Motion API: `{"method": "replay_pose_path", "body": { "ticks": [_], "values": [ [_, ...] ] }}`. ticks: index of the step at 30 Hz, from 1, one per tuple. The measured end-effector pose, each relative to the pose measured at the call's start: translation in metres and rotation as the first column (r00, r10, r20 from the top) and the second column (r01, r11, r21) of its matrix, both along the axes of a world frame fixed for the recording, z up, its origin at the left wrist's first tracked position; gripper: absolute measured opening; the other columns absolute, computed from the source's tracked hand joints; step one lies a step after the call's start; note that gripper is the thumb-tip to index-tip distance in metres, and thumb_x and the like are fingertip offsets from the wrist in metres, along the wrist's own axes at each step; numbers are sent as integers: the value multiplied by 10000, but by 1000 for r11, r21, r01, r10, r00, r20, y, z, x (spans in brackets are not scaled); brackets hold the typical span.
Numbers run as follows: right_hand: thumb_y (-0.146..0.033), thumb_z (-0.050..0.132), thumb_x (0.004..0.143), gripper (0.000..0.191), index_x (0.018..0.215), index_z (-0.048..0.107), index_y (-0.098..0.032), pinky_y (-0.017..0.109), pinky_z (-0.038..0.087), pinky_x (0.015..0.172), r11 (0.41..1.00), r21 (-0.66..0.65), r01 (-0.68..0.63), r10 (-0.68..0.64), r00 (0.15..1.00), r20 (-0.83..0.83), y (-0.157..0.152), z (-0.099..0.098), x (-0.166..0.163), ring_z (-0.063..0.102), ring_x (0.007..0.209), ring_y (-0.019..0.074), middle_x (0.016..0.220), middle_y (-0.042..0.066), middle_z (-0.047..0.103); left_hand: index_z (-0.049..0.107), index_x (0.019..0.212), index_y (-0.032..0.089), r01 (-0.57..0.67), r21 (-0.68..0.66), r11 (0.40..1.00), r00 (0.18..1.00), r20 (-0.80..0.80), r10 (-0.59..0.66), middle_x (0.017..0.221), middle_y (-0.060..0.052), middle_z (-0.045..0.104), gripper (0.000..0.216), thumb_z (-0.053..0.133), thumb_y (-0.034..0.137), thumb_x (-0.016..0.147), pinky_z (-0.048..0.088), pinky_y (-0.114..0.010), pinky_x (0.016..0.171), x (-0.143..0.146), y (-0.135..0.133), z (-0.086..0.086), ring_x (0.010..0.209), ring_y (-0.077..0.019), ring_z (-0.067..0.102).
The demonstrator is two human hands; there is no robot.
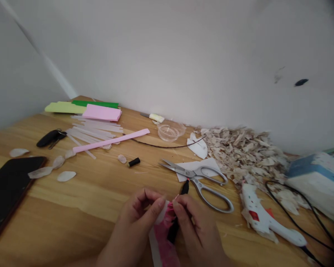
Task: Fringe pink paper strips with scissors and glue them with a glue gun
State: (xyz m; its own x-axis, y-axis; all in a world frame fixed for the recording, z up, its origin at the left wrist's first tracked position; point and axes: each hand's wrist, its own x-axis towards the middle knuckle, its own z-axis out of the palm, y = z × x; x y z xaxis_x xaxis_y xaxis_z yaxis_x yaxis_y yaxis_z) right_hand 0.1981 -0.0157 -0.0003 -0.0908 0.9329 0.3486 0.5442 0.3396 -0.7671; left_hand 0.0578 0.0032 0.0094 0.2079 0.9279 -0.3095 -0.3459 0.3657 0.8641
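Observation:
My left hand and my right hand meet at the table's near edge. Both pinch the gathered top of a thin pink strip with white edges, perhaps crepe paper, which hangs down toward me. Its upper edge is crinkled between the fingertips. A black pen-like stick lies beneath, partly hidden by the strip and my right hand. Just beyond my right hand rest metal scissors with their blades slightly apart, over a piece of white paper.
On the right are a white glue gun with a black cord, a heap of pale dried petals or scraps and a tissue pack. A phone, keys, paper strips, folded papers and a clear dish lie around.

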Motion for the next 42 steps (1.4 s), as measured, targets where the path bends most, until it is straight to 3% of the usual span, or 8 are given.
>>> {"method": "replay_pose_path", "body": {
  "ticks": [14,19,22,30,42],
  "values": [
    [-265,374,923,206,751,476,-215,218,376,494,999,10,41,-41,996,75,-1,-3,-1,509,547,122,611,-37,503,614,624,184,-31,14,999,999,-5,31,604,40,603,164,709,312,663,442,-217,598,3,0,-1,592,-110,531],
    [-276,348,931,216,793,501,-212,225,393,519,999,-36,20,-17,997,73,-1,-3,0,534,589,128,664,-22,543,663,738,187,106,-96,990,988,126,-93,719,9,649,196,733,346,647,447,-239,659,3,0,0,678,-128,567],
    [-286,354,932,216,785,495,-214,226,391,520,998,-57,17,-12,996,86,-1,-5,1,529,581,127,655,-26,540,669,712,173,152,-105,983,985,101,-142,679,9,644,171,724,328,663,427,-222,639,2,2,1,649,-117,555],
    [-277,362,931,212,774,488,-210,218,386,497,1000,24,18,-20,995,102,1,-5,0,529,549,122,636,-27,546,626,591,178,139,-48,989,990,-30,-141,558,31,588,218,666,369,688,403,-222,576,0,3,-3,542,-119,507],
    [-279,370,929,182,802,483,-216,227,381,492,1000,4,16,-17,990,143,-2,-7,1,529,548,128,635,-31,544,640,594,183,80,-82,993,996,-23,-82,554,37,617,154,702,305,666,418,-207,566,1,0,-4,534,-107,527]
  ]
}}
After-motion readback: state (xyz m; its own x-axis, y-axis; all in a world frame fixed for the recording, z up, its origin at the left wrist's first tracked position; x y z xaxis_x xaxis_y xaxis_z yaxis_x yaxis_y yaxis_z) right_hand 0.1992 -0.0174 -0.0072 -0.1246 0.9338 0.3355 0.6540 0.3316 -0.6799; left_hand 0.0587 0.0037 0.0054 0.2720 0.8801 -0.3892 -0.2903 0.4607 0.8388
